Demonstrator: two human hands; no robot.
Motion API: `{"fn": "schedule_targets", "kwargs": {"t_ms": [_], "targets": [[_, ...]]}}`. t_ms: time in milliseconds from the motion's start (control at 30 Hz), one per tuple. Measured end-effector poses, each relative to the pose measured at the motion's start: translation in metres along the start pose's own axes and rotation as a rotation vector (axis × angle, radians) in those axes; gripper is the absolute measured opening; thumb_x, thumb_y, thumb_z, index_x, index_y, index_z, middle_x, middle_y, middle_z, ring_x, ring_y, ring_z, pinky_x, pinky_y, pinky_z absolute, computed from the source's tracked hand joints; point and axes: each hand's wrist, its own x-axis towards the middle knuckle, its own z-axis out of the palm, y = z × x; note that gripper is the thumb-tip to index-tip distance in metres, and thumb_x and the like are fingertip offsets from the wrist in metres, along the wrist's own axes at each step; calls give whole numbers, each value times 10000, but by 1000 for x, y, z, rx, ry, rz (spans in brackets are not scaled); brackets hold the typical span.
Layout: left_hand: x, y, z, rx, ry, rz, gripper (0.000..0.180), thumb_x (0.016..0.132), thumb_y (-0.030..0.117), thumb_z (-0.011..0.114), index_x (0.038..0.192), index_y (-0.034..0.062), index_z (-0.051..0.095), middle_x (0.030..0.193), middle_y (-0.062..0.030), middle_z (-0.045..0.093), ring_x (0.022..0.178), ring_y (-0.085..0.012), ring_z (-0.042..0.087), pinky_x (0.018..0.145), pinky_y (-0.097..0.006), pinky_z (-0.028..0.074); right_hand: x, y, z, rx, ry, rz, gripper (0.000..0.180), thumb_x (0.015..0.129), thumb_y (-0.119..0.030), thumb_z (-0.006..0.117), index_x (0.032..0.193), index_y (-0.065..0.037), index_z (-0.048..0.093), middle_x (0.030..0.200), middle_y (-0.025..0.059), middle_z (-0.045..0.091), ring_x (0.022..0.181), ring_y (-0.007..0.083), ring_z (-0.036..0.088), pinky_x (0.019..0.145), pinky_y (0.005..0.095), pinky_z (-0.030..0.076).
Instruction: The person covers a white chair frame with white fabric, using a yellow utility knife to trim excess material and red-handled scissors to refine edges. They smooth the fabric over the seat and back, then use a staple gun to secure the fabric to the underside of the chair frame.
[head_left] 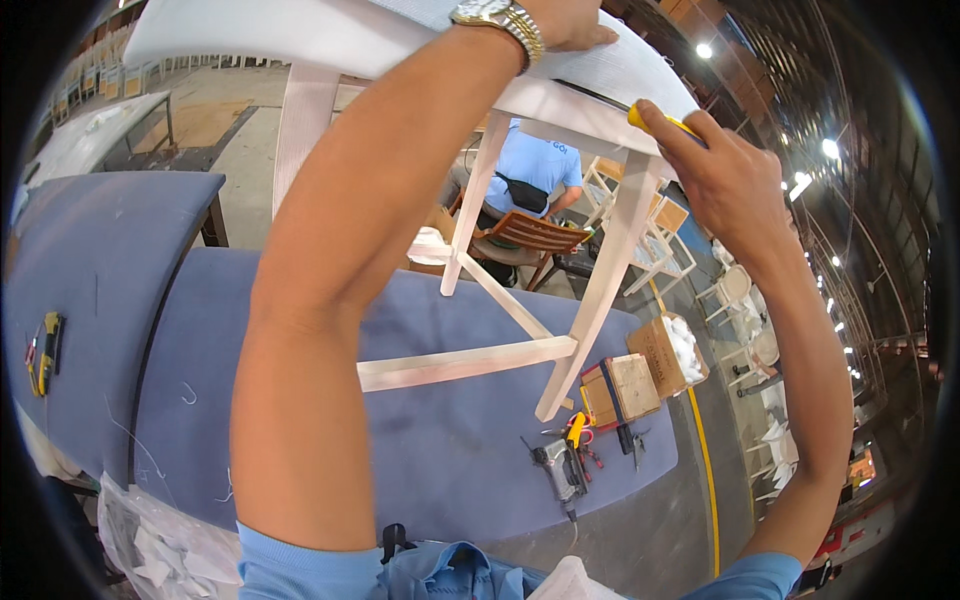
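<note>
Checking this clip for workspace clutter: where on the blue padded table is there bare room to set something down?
The blue table is bare in its middle, between the chair's white leg frame and the near edge, left of the staple gun. The left table section is open too, apart from the yellow tool at its edge. The right end is crowded: staple gun, pliers, small boxes.

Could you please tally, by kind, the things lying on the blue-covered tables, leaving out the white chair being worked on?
Staple gun: 1
Yellow-handled pliers: 1
Small boxes: 2
Yellow-and-black tool on the left table: 1
Total: 5
</note>
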Motion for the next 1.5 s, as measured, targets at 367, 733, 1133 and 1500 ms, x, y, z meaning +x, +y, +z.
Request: {"fn": "schedule_targets", "kwargs": {"t_ms": [367, 733, 1133, 1500], "targets": [[-21, -10, -3, 291, -41, 325, 897, 733, 602, 763, 1464, 155, 498, 1345, -222, 597, 1239, -349, 581, 1027, -498, 425, -8, 46, -1, 453, -12, 12, 438, 870, -142, 683, 1298, -234, 658, 1050, 78, 720, 930, 276, 688, 812, 415, 537], [-26, 4, -2, 326, -175, 235, 1115, 636, 432, 869, 1578, 220, 313, 1366, -197, 547, 1242, -354, 547, 1014, -482, 403, -2, 55, -8, 660, -140, 152, 382, 859, -181, 702, 1239, -135, 707, 1090, 131, 735, 935, 318, 689, 857, 406, 528], [-23, 4, -3, 286, -212, 217, 1125, 624, 408, 875, 1583, 220, 315, 1378, -194, 540, 1258, -379, 535, 1036, -502, 384, 2, 38, -8, -3, 117, -108, 383, 862, -255, 700, 1239, -314, 682, 859, 22, 635, 807, 266, 651, 728, 410, 522], [-26, 9, -5, 282, -195, 210, 1115, 615, 449, 880, 1570, 228, 349, 1399, -187, 537, 1279, -348, 529, 1024, -495, 371, -11, 17, -6, 192, 7, -11, 303, 905, -276, 685, 1169, -129, 665, 854, 49, 637, 836, 244, 657, 789, 450, 505]]}}
